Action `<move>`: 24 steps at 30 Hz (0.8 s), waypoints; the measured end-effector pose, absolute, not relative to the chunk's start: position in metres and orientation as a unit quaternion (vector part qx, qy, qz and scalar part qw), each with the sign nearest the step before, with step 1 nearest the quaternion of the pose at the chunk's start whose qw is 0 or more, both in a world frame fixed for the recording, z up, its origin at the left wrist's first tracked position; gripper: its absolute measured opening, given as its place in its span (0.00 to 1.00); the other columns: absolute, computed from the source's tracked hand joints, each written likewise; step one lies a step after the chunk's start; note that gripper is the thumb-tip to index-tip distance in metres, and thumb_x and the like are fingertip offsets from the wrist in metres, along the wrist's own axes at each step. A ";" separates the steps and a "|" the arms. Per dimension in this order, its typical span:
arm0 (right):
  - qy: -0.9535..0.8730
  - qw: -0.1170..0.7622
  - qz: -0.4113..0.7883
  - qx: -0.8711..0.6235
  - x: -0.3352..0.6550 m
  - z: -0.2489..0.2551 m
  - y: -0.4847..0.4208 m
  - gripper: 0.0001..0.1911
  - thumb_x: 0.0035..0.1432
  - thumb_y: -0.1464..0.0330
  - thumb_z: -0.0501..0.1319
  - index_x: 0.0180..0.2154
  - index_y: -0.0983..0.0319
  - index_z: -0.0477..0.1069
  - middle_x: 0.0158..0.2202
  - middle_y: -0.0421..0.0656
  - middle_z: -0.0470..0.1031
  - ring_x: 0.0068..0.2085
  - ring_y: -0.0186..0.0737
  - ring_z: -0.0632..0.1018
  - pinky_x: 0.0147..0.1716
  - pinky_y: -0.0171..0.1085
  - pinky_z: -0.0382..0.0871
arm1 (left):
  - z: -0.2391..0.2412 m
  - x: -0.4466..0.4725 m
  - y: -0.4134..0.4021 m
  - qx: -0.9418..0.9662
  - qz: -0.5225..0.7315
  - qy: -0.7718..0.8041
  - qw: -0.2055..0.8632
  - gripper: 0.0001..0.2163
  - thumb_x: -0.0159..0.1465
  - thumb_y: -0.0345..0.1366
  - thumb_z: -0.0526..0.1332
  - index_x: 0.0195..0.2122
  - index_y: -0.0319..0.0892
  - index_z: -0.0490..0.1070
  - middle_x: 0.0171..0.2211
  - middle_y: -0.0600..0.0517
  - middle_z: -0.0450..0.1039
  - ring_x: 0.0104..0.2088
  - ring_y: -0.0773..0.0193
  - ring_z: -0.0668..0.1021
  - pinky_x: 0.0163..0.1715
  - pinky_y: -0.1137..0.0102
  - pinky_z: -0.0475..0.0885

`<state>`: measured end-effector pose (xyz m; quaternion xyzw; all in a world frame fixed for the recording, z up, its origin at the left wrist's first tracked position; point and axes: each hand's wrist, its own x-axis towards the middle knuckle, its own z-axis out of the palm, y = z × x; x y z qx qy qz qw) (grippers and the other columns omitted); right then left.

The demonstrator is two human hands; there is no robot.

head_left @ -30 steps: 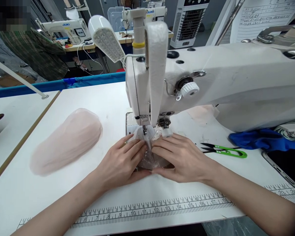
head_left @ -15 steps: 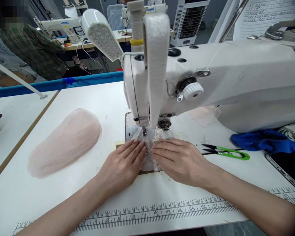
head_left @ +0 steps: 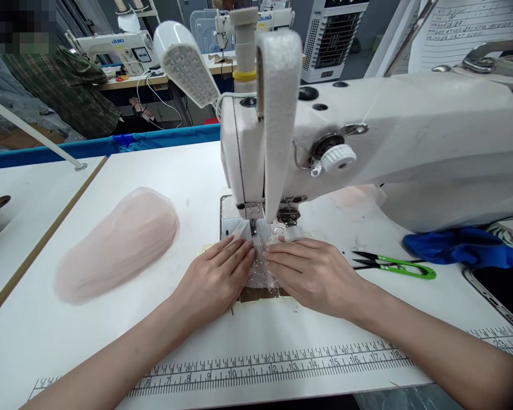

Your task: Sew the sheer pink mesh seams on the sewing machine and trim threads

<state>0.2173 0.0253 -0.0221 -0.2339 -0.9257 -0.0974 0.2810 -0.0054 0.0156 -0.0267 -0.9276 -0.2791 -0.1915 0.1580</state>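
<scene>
A piece of sheer, whitish fabric (head_left: 260, 273) lies under the presser foot (head_left: 253, 228) of a white sewing machine (head_left: 393, 122). On the fabric's left side my left hand (head_left: 216, 276) rests flat, fingers stretched toward the foot. My right hand (head_left: 314, 273) presses on its right side, also with straight fingers. Between the two sets of fingertips a narrow strip of the fabric shows. Both palms hide the parts beneath them. Neither hand grips anything.
Left of the machine lies a pile of pale pink sheer fabric pieces (head_left: 117, 245). To the right are green thread snips (head_left: 404, 267), a blue cloth (head_left: 461, 245) and a phone (head_left: 502, 290). A printed ruler (head_left: 273, 364) runs along the front edge. A person (head_left: 64, 91) sits beyond.
The sheer fabric has slid slightly away toward the presser foot, and more of the brown strip at its near edge shows. Both hands stay flat on it. The view has shifted a little.
</scene>
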 end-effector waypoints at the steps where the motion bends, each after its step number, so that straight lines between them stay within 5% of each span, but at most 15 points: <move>1: -0.926 0.279 -0.100 -0.234 0.217 -0.023 0.026 0.12 0.59 0.79 0.56 0.36 0.65 0.78 0.37 0.44 0.81 0.41 0.39 0.80 0.44 0.39 0.76 | -0.027 -0.006 0.016 -0.928 -0.189 -0.280 0.158 0.14 0.65 0.28 0.56 0.50 0.30 0.72 0.48 0.40 0.76 0.51 0.54 0.77 0.53 0.58 0.74; 7: -0.931 0.266 -0.109 -0.225 0.219 -0.025 0.026 0.10 0.60 0.78 0.57 0.37 0.66 0.77 0.39 0.44 0.81 0.43 0.40 0.80 0.47 0.40 0.75 | -0.026 -0.008 0.019 -0.929 -0.183 -0.281 0.155 0.14 0.66 0.27 0.54 0.50 0.30 0.72 0.50 0.42 0.75 0.51 0.54 0.77 0.52 0.57 0.74; 13: -0.908 0.320 -0.071 -0.261 0.217 -0.025 0.025 0.10 0.60 0.78 0.57 0.36 0.63 0.77 0.35 0.41 0.82 0.37 0.36 0.81 0.42 0.37 0.77 | -0.021 -0.006 0.022 -0.908 -0.197 -0.368 0.035 0.15 0.68 0.30 0.52 0.53 0.35 0.70 0.48 0.43 0.75 0.47 0.58 0.78 0.43 0.62 0.78; 24: -0.925 0.268 -0.103 -0.248 0.215 -0.026 0.015 0.09 0.60 0.78 0.58 0.36 0.65 0.78 0.38 0.44 0.81 0.42 0.40 0.80 0.48 0.42 0.75 | -0.020 0.001 0.004 -0.921 -0.165 -0.303 0.181 0.12 0.65 0.27 0.56 0.47 0.30 0.74 0.46 0.41 0.77 0.48 0.53 0.79 0.53 0.58 0.74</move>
